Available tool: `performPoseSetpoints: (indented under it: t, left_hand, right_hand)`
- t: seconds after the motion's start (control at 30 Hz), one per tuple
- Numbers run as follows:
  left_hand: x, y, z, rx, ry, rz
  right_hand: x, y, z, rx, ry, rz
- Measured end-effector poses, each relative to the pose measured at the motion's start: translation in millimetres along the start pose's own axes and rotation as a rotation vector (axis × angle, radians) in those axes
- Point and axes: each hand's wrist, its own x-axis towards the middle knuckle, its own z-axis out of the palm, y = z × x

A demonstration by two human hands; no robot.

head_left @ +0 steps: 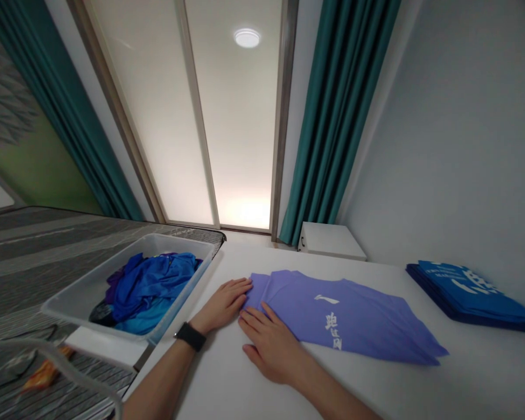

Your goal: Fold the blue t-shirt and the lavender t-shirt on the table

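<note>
A purple T-shirt [354,309] with white lettering lies partly folded on the white table, its left part doubled over. My left hand [223,304], with a dark watch on the wrist, rests flat at the shirt's left edge, fingertips touching the cloth. My right hand [273,345] lies with fingers spread on the shirt's lower left edge, thumb apart on the table. Neither hand grips the fabric. The shirt's far right end tapers to layered points near the right side of the table.
Left of the table, a translucent plastic bin [76,303] holds crumpled blue and purple clothes [153,286]. Folded blue garments [468,291] are stacked at the table's right. A white cabinet [332,242] stands beyond the table, beside a green curtain [328,128].
</note>
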Motion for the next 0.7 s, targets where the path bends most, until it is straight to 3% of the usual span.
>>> performPoseSetpoints:
  t: [0.2, 0.37, 0.57, 0.7]
  left_hand:
    - [1, -2, 7, 0.064, 0.011, -0.009]
    - [0, -7, 6, 0.079, 0.052, -0.015]
    - [-6, -9, 1, 0.092, 0.175, -0.096]
    - [0, 21, 2, 0.192, 0.2, -0.059]
  right_hand:
    - [-2, -7, -3, 0.017, -0.048, -0.036]
    - [-2, 4, -8, -0.05, 0.096, -0.03]
    - [-17, 53, -20, -0.14, 0.199, 0.215]
    - [-28, 82, -22, -0.194, 0.161, 0.353]
